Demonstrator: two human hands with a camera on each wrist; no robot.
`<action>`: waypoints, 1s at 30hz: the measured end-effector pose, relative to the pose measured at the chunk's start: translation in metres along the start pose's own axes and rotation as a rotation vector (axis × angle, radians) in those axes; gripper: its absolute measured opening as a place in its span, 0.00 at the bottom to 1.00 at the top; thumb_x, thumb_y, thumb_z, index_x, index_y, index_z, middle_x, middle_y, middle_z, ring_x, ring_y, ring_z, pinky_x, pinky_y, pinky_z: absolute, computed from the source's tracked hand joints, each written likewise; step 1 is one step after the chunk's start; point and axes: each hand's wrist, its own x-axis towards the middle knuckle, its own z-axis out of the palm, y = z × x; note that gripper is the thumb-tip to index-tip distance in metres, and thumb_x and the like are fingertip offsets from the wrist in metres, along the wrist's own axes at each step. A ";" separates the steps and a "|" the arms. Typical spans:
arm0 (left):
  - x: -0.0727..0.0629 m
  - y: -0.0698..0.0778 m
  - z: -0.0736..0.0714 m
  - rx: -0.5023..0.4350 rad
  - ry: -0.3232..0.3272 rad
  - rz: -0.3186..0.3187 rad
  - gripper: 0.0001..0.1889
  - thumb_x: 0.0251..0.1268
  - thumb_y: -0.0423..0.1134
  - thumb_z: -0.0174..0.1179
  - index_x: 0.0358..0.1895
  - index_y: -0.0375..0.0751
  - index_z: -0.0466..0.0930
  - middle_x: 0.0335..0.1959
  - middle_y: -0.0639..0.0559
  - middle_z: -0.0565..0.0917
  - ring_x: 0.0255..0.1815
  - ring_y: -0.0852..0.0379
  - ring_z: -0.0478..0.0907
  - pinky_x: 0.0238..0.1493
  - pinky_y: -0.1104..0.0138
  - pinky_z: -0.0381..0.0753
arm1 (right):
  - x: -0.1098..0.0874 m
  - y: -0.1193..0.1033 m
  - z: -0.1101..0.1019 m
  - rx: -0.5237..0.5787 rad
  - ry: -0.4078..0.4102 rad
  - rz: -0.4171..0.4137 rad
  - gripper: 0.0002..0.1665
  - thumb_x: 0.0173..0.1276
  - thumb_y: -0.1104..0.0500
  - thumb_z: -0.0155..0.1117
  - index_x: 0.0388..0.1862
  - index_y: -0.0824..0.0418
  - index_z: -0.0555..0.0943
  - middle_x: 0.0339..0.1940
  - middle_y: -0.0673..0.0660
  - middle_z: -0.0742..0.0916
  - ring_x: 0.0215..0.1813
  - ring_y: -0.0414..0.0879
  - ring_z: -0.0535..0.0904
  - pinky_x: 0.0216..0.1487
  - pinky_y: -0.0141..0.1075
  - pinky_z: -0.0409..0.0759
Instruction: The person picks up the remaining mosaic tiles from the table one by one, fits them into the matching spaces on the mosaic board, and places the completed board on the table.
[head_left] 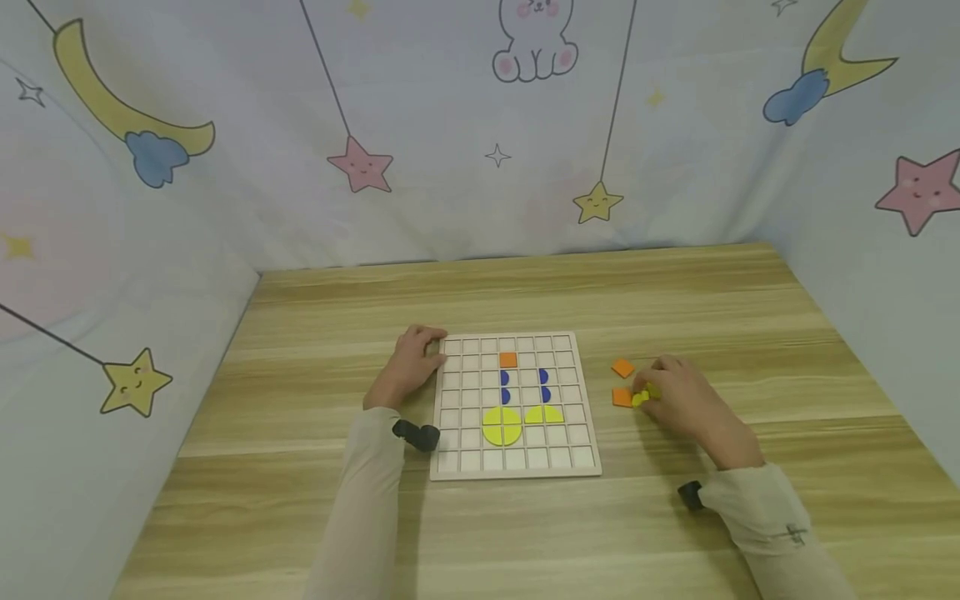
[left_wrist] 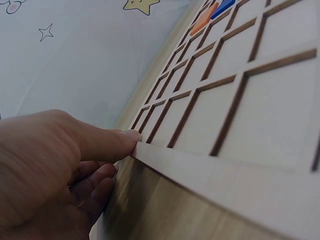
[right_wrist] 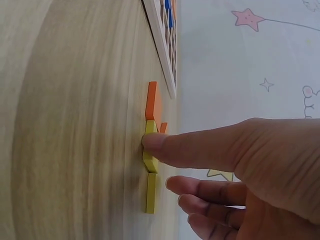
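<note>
A pale wooden grid board (head_left: 457,460) lies on the table. It carries an orange square (head_left: 508,360), several blue half-round pieces (head_left: 543,377) and several yellow quarter-round pieces (head_left: 502,426). My left hand (head_left: 411,364) rests at the board's far left corner; in the left wrist view its thumb (left_wrist: 112,143) touches the rim while the other fingers curl loosely below. Right of the board, my right hand (head_left: 678,396) pinches a yellow piece (right_wrist: 150,131) low at the tabletop, thumb (right_wrist: 192,150) against it. The index finger is hidden in the right wrist view.
Two loose orange squares (head_left: 622,367) lie between the board and my right hand. Another yellow piece (right_wrist: 151,194) lies beside the pinched one. A printed cloth (head_left: 450,217) hangs behind the table (head_left: 495,533) and along both sides.
</note>
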 end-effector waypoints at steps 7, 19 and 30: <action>0.000 -0.001 0.000 -0.008 0.001 -0.003 0.24 0.70 0.38 0.55 0.67 0.42 0.67 0.68 0.41 0.63 0.69 0.42 0.56 0.70 0.47 0.59 | 0.000 0.002 -0.001 -0.010 0.020 0.023 0.10 0.55 0.58 0.73 0.34 0.60 0.82 0.43 0.63 0.81 0.51 0.63 0.72 0.54 0.56 0.69; 0.000 -0.001 0.000 -0.008 -0.002 -0.008 0.24 0.70 0.38 0.55 0.67 0.43 0.67 0.67 0.42 0.63 0.69 0.42 0.57 0.69 0.47 0.59 | 0.003 0.008 0.004 0.010 0.017 0.031 0.14 0.54 0.57 0.74 0.30 0.62 0.77 0.41 0.63 0.81 0.49 0.63 0.71 0.53 0.54 0.68; 0.000 -0.001 -0.001 -0.005 0.004 0.001 0.23 0.69 0.38 0.55 0.67 0.42 0.68 0.67 0.41 0.64 0.68 0.42 0.57 0.69 0.47 0.60 | 0.001 -0.002 0.007 0.000 0.098 -0.004 0.09 0.57 0.60 0.72 0.27 0.61 0.79 0.38 0.61 0.80 0.48 0.62 0.71 0.50 0.53 0.69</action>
